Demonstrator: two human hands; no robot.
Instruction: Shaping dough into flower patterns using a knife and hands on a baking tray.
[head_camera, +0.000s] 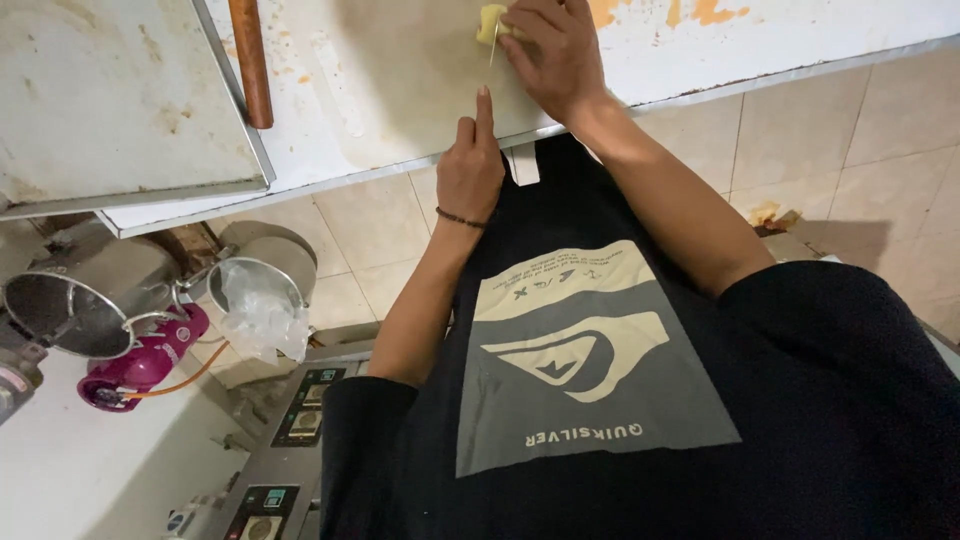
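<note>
Head view: worn white worktop (400, 100), beige tiled floor (850, 140); right hand (470, 175) grip holds a knife (493, 45), left hand (555, 50) pins yellow piece (489, 22).

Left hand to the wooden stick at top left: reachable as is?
Probably yes. Only bare white table lies between the left hand and the wooden stick; the right hand holds a yellow piece on the other side.
</note>
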